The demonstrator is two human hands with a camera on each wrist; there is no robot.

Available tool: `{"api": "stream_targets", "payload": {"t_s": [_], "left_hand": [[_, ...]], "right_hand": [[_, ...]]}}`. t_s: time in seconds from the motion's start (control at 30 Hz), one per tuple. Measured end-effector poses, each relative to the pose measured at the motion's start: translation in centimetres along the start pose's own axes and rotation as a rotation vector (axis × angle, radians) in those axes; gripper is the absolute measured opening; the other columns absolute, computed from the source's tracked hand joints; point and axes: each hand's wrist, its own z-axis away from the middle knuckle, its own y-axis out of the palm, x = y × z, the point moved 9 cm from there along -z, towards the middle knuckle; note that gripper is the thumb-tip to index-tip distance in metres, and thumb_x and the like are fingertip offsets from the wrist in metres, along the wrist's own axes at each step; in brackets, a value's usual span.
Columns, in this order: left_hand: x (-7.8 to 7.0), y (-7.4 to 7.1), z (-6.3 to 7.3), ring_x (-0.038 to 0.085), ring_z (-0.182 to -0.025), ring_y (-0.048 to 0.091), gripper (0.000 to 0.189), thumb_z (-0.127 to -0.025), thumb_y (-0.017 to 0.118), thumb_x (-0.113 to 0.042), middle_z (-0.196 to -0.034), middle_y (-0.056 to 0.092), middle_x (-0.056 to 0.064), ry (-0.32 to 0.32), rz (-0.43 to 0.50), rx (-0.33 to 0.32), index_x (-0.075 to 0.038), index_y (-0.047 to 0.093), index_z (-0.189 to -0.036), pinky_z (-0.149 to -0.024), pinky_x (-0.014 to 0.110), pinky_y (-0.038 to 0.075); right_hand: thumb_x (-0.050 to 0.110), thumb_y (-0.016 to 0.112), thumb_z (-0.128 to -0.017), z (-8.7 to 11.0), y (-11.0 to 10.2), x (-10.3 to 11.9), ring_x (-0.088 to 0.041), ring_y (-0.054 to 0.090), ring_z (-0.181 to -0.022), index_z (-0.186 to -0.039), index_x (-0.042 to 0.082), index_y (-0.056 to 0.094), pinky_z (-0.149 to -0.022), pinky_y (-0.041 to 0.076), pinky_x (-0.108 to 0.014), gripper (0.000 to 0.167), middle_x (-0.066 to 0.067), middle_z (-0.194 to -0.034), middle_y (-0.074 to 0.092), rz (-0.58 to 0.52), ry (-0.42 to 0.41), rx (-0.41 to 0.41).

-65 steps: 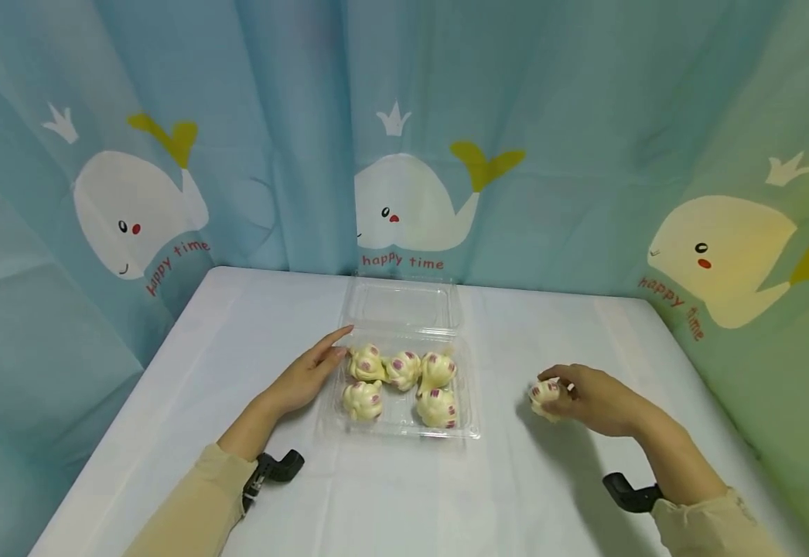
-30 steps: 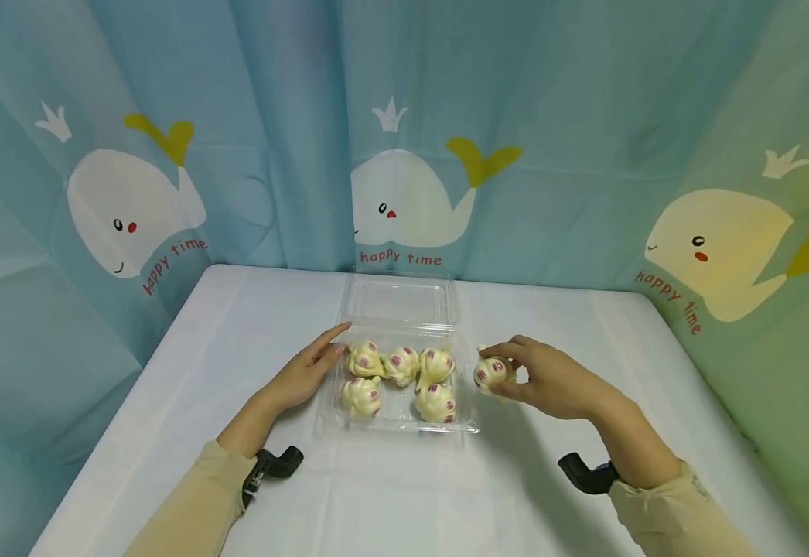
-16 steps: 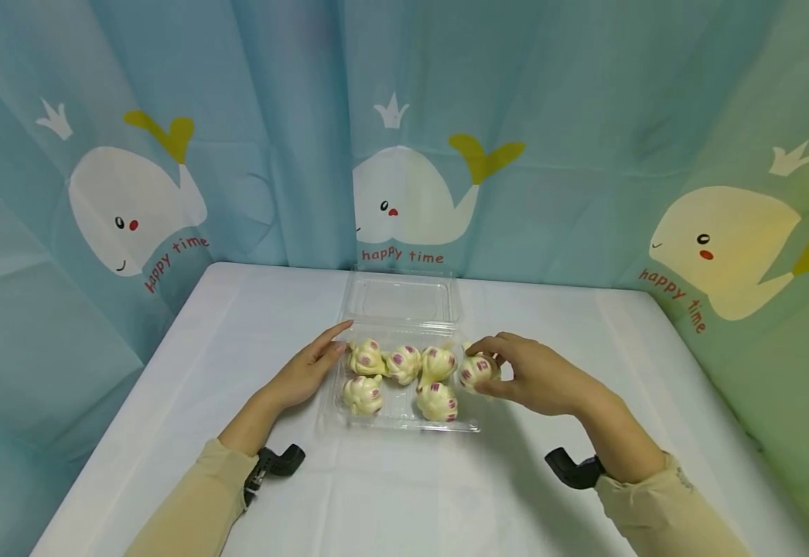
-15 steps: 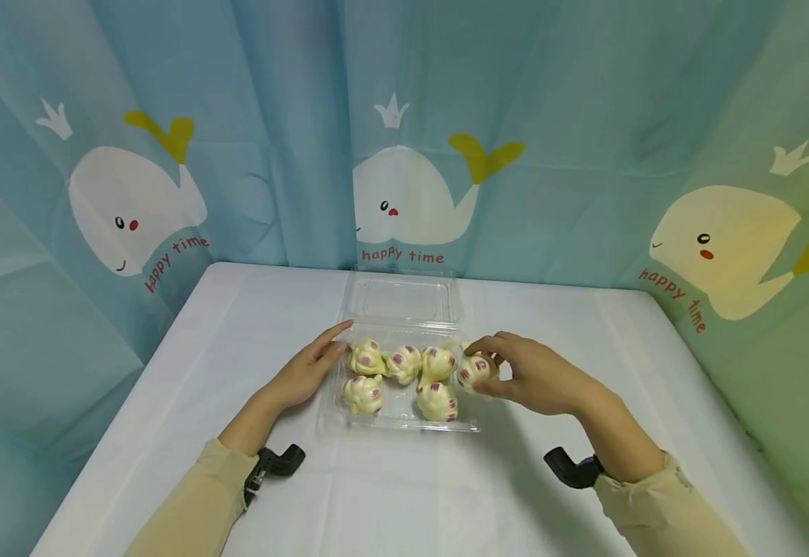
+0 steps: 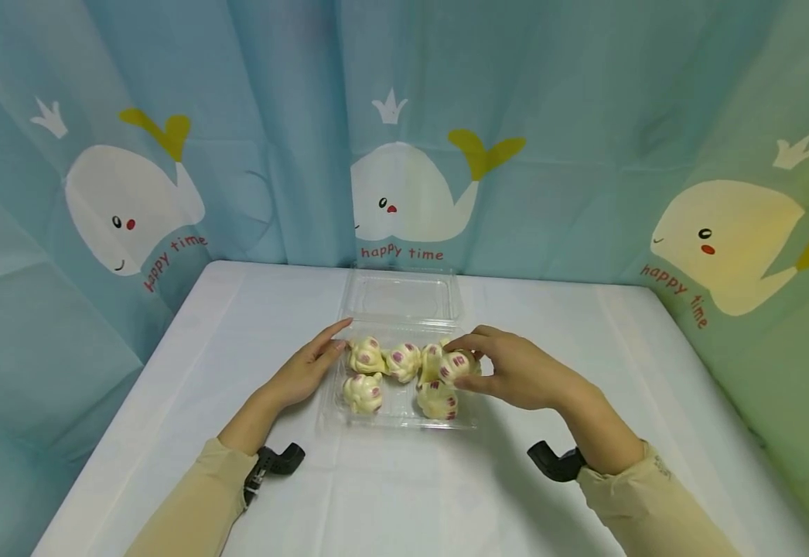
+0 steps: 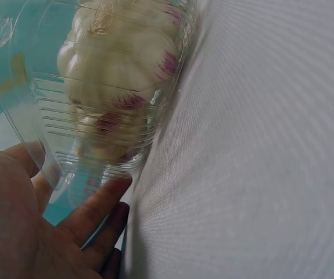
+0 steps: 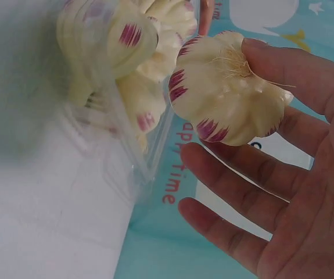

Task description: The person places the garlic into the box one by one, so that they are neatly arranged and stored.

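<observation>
A clear plastic clamshell box [image 5: 397, 414] lies on the white table with its lid [image 5: 401, 298] folded back. Inside it sit several garlic bulbs [image 5: 363, 394], cream with purple marks. My left hand [image 5: 302, 374] rests along the box's left side, fingers fairly straight; in the left wrist view its fingertips are right at the ribbed plastic wall. With thumb and fingers my right hand [image 5: 526, 373] pinches another garlic bulb [image 7: 230, 90] over the right side of the box. In the right wrist view its root tuft faces the camera, and the two lower fingers stay off it.
The white cloth-covered table [image 5: 404, 487] stretches around the box. Behind it hangs a blue-green curtain [image 5: 564, 155] printed with whales. Each wrist carries a black camera mount, such as the right one [image 5: 556, 462].
My right hand has carried the garlic bulb leftward from the table on the right, past the box's right edge to over the bulbs inside. The left hand has stayed at the box's side.
</observation>
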Motion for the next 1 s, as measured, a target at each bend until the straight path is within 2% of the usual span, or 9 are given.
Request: {"api": "stream_targets", "payload": {"t_s": [0.23,0.43,0.67,0.8,1.0], "left_hand": [[0.1,0.1,-0.1,0.037,-0.147,0.045,0.053,-0.112,0.040,-0.047,-0.155,0.053,0.017,0.008,0.006,0.003,-0.038,0.029,-0.164,-0.122,0.065,0.028],[0.1,0.2,-0.4,0.038,-0.148,0.045,0.055,-0.112,0.039,-0.048,-0.155,0.052,0.017,0.018,0.006,0.008,-0.035,0.029,-0.164,-0.122,0.065,0.028],[-0.2,0.2,-0.4,0.036,-0.147,0.046,0.053,-0.111,0.041,-0.049,-0.154,0.053,0.016,0.003,0.001,0.009,-0.041,0.029,-0.163,-0.123,0.064,0.029],[-0.2,0.1,-0.5,0.037,-0.147,0.046,0.054,-0.111,0.040,-0.050,-0.155,0.053,0.016,0.004,-0.004,0.006,-0.040,0.029,-0.163,-0.122,0.064,0.028],[0.2,0.2,0.0,0.038,-0.148,0.044,0.053,-0.111,0.040,-0.051,-0.156,0.051,0.016,-0.020,-0.004,0.006,-0.044,0.028,-0.162,-0.122,0.066,0.028]], "right_hand": [[0.038,0.076,-0.096,-0.9,0.8,1.2,-0.013,0.062,-0.101,-0.137,0.022,0.064,-0.087,0.052,-0.037,0.046,0.005,-0.119,0.065,-0.014,-0.018,0.025],[0.034,0.076,-0.095,-1.5,1.4,1.7,-0.015,0.063,-0.109,-0.134,0.021,0.064,-0.090,0.053,-0.039,0.043,0.005,-0.123,0.065,-0.025,-0.021,0.044],[0.033,0.078,-0.094,-2.3,1.9,2.3,-0.014,0.063,-0.112,-0.132,0.021,0.063,-0.095,0.052,-0.041,0.043,0.008,-0.123,0.066,-0.062,-0.034,0.063],[0.032,0.079,-0.094,-2.7,2.5,2.5,-0.014,0.063,-0.114,-0.131,0.022,0.061,-0.098,0.052,-0.042,0.043,0.008,-0.123,0.066,-0.097,-0.033,0.077],[0.031,0.079,-0.093,-3.4,3.6,3.1,-0.014,0.064,-0.114,-0.127,0.019,0.063,-0.098,0.053,-0.040,0.039,0.008,-0.121,0.067,-0.107,-0.057,0.096]]}}
